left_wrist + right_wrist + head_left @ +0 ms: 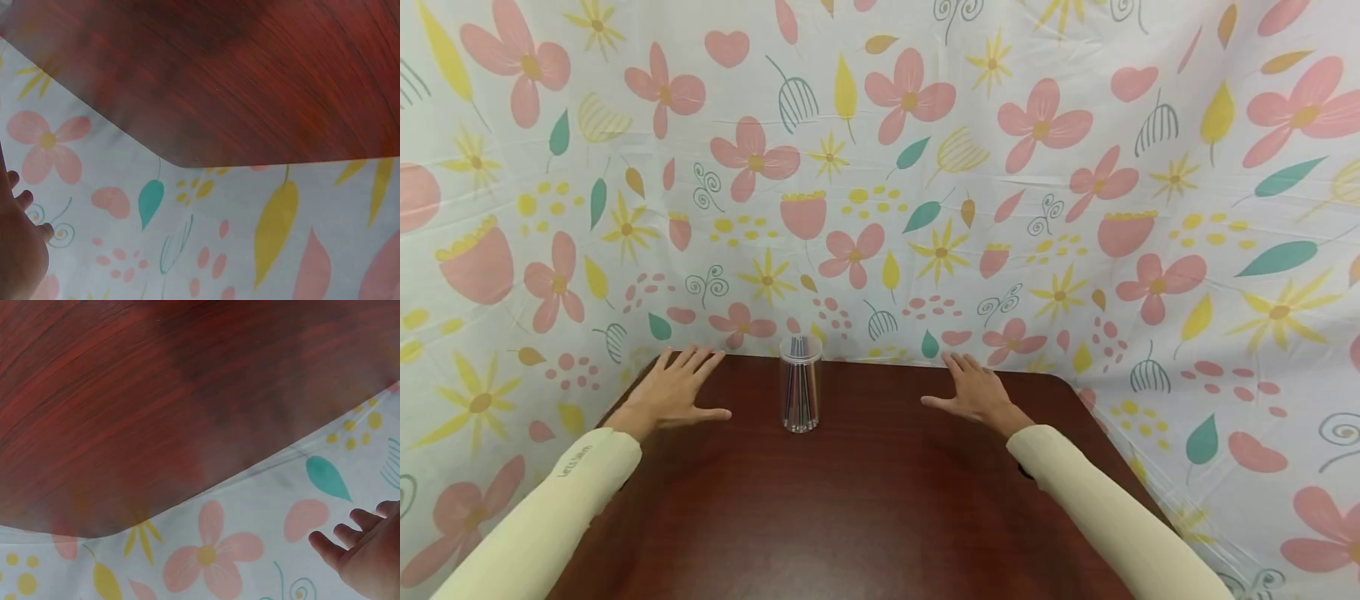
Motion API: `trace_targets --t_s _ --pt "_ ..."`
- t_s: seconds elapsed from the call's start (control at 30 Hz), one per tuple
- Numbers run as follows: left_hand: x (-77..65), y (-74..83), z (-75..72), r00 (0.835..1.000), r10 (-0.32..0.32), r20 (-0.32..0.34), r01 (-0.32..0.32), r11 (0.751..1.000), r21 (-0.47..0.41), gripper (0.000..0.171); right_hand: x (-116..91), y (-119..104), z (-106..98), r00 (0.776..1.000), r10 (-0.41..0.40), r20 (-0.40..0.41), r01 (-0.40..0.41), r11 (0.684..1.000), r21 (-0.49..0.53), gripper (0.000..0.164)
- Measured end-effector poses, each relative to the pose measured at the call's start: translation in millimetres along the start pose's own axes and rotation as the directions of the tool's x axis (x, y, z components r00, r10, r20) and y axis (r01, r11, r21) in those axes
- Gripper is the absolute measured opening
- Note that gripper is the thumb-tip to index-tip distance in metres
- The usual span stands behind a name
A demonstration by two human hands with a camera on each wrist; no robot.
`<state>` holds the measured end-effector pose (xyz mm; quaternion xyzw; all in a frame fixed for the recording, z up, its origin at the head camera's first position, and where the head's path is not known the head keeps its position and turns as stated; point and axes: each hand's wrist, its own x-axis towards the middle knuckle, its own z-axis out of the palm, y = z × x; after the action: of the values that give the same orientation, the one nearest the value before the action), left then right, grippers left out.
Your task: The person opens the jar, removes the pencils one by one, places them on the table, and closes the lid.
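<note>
Head view shows two sleeved arms [542, 512] [1108, 504] flanking one clear container [817, 387].

left-wrist view crops left hand [22, 253] | right-wrist view crops right hand [370, 555] | head view crops table [850, 525], both sleeves [531, 521] | lettering [575, 461] too small

The head view is bright and fairly even, with a soft, pale glare on the table [797, 554] at bottom centre and faint shadows beneath the left hand [673, 392] and right hand [976, 393]. The curtain [925, 225] prints look crisp mid-frame, stretched toward the sides. Both wrist views are dimmer and softer, with milky haze near the table's edge and blurry dark shadows across the upper part.
</note>
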<state>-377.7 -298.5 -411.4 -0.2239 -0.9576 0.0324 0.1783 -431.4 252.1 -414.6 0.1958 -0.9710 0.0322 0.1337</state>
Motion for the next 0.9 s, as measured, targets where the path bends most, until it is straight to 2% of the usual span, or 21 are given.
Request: trace_targets --t_s 0.27,0.4,0.7,0.9 --pt "2.4 8.5 6.4 0.999 0.021 -0.03 -0.022 1.0 -0.018 0.106 11 -18 -1 1.0 -0.024 0.002 0.024 1.0 0.011 0.108" --pt "5.6 11.9 9.3 1.0 0.018 -0.025 -0.018 0.999 -0.032 0.103 18 -28 -5 0.999 -0.037 0.005 0.037 0.999 0.01 0.107" --pt "21.9 26.5 14.0 1.0 -0.002 0.001 0.002 0.997 -0.078 0.106 30 -46 -10 0.999 -0.048 0.018 0.048 0.999 0.014 0.105" --pt "31.0 37.3 16.9 0.999 -0.036 0.019 0.038 0.991 -0.13 0.11 41 -62 -12 0.996 -0.088 -0.012 0.088 0.996 0.012 0.103"
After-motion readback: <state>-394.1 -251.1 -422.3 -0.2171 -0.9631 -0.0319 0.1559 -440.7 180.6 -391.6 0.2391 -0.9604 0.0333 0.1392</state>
